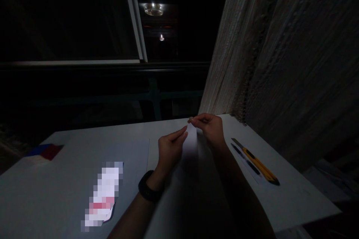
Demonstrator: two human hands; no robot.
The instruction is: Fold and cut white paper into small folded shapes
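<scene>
Between my hands a white piece of paper (192, 140) is held up over the table, its top edge narrow and its lower part in shadow. My left hand (171, 148), with a black band (150, 186) on the wrist, pinches the paper's upper left edge between thumb and fingers. At the top corner, my right hand (210, 127) closes its thumb and forefinger on the same paper. The two sets of fingertips are close together. Dim light hides the paper's folds, if there are any.
On the white table (129, 134) lie a yellow utility knife (259, 162) and a pen (246, 158) at right. A blurred-out phone-like object (103, 194) lies on a paper sheet (134, 157) at left. Beyond are a blue-and-red block (46, 151), a window (70, 15) and a curtain (224, 63).
</scene>
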